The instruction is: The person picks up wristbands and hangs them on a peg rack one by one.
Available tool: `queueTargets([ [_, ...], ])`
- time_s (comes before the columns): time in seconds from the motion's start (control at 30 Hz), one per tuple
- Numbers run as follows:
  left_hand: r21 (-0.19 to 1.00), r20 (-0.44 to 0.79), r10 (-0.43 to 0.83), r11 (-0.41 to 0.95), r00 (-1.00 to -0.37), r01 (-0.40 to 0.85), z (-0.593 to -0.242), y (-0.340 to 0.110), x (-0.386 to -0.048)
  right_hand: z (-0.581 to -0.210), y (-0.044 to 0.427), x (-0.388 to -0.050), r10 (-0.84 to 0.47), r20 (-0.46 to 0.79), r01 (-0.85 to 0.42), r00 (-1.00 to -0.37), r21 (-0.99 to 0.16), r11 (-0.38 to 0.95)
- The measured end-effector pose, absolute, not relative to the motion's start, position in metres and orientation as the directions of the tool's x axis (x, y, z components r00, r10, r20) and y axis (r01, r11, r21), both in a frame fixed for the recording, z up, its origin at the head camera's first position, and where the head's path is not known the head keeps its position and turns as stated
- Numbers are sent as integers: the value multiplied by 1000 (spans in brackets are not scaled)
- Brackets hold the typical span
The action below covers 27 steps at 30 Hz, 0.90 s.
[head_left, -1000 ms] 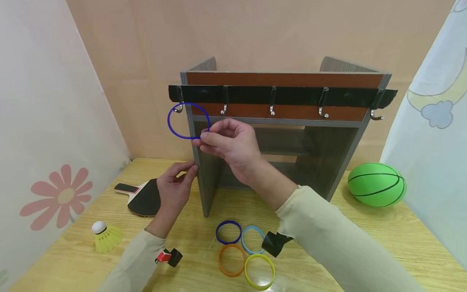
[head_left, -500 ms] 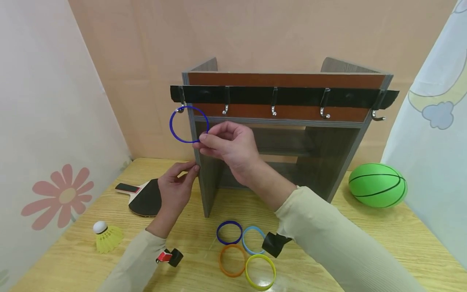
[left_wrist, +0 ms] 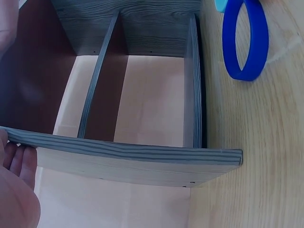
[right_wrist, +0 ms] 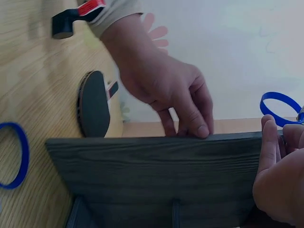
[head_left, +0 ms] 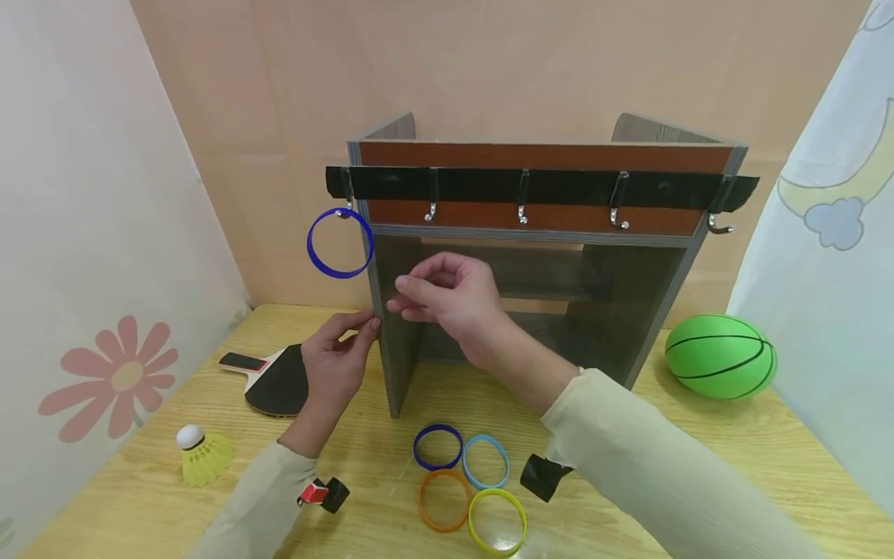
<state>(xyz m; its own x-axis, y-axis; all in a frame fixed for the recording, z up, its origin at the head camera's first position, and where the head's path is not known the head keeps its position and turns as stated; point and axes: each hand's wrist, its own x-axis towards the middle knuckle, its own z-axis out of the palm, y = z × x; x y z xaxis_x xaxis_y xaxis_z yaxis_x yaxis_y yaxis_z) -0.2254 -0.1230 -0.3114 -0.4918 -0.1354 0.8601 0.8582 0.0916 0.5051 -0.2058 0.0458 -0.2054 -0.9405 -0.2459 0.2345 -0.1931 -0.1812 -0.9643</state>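
My left hand (head_left: 334, 359) hides part of the paddle (head_left: 278, 380); at nine o'clock (right wrist view) a dark-blue band (right_wrist: 24, 156) is cut off.

Bare L hand (head_left: 334, 361) makes a pinch, thumb opp. fingers, w/ the L arm in its long cream fabric sleeve (head_left: 254, 497) angled up from bottom L. Bare R hand (head_left: 450, 299) is higher, fingers loosely curled & thumb nr index; the R arm in its matching cream sleeve (head_left: 649, 458) comes diag. from lower R, wrist bare past cuff.
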Motion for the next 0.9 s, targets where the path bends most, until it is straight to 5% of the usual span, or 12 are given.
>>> queueTargets([
  [0.57,511,853,-164,71,-495,857,-313,-121,-225,-259,111,-188,-314,126,-190,-941,-965,183],
  [0.9,513,854,-150,88,-497,854,-312,-122,-223,-319,140,-182,-362,39,-134,-931,-961,242],
])
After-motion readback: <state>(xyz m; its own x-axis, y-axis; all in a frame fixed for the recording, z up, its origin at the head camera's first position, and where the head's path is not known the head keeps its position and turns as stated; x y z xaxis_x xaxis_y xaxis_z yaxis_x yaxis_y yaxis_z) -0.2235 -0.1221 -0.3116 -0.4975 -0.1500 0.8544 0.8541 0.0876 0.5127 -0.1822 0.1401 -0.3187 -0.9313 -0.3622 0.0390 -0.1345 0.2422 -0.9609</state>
